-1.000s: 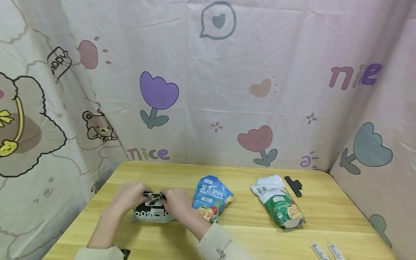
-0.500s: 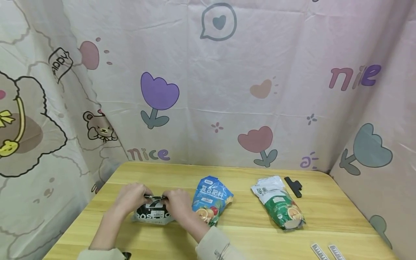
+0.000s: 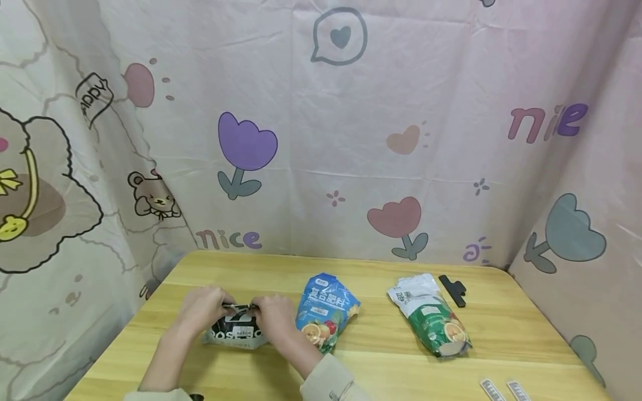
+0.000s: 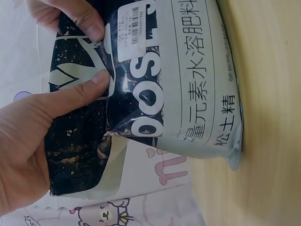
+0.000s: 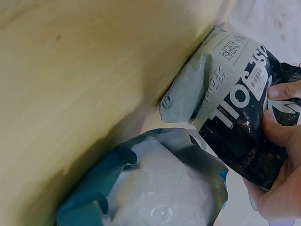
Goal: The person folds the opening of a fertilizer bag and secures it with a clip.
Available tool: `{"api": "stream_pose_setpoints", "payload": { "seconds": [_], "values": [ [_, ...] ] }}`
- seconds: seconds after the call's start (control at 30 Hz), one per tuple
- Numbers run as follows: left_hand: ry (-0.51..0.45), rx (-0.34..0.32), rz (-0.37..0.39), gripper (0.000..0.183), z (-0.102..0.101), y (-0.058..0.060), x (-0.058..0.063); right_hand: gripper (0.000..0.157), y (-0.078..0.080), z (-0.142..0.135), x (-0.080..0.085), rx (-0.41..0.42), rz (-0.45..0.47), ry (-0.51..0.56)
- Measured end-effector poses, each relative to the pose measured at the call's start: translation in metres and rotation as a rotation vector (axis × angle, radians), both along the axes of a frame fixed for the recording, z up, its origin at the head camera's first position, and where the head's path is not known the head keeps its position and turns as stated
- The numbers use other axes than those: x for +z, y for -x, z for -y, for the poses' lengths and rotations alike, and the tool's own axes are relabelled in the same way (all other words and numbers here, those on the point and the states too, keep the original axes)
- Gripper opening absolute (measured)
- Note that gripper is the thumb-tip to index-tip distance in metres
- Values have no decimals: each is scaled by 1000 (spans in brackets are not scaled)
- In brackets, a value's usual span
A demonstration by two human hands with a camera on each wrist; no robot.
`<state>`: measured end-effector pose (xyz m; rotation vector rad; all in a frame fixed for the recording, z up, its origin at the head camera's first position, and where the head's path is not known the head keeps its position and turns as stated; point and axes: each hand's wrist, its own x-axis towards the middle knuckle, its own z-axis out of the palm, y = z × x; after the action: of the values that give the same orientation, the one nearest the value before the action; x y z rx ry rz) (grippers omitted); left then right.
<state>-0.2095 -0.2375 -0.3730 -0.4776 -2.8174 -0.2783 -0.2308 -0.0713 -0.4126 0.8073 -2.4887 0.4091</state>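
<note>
A black and grey plastic bag of soil fertilizer (image 3: 239,329), printed with large white letters, stands at the left of the table. My left hand (image 3: 200,309) grips its upper left side and my right hand (image 3: 276,318) its upper right. In the left wrist view, both thumbs press on the bag's black front (image 4: 136,89), close to a bend across it, and the fingers of the left hand (image 4: 28,127) go behind. From the other side, the right hand (image 5: 284,136) pinches the black upper part, its fingers partly hidden behind the bag.
Just right of the hands lies a blue fertilizer bag (image 3: 328,312). Farther right are a green and white bag (image 3: 430,314) and a black bag clip (image 3: 453,291). Two white strips (image 3: 492,391) lie near the front right edge. Printed curtains (image 3: 321,139) enclose the wooden table (image 3: 381,367).
The black bag's top has folded over a little toward me between the hands, its printed front shifting. Both hands keep their grip and have dropped slightly. The other bags stay put.
</note>
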Motion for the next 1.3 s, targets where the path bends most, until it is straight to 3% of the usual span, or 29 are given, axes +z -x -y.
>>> {"api": "stream_pose_setpoints", "payload": {
  "seconds": [0.43,0.57,0.77,0.97,1.1,1.3],
  "values": [
    [-26,44,-4,14,0,-6,-2,8,-3,1,-1,-19,25,-26],
    [-41,42,-2,15,1,-6,-4,9,-5,-1,2,3,79,-45],
    [-62,-4,40,9,5,-3,-4,14,-7,-8,5,85,147,-59],
    [-182,-109,115,12,12,-4,3,30,-6,-13,8,146,205,-66],
    [-177,-132,51,17,13,-5,2,28,-5,-11,6,152,192,-56],
    [-109,-89,-106,11,8,-5,-6,24,-6,-6,2,56,109,-1]
  ]
}}
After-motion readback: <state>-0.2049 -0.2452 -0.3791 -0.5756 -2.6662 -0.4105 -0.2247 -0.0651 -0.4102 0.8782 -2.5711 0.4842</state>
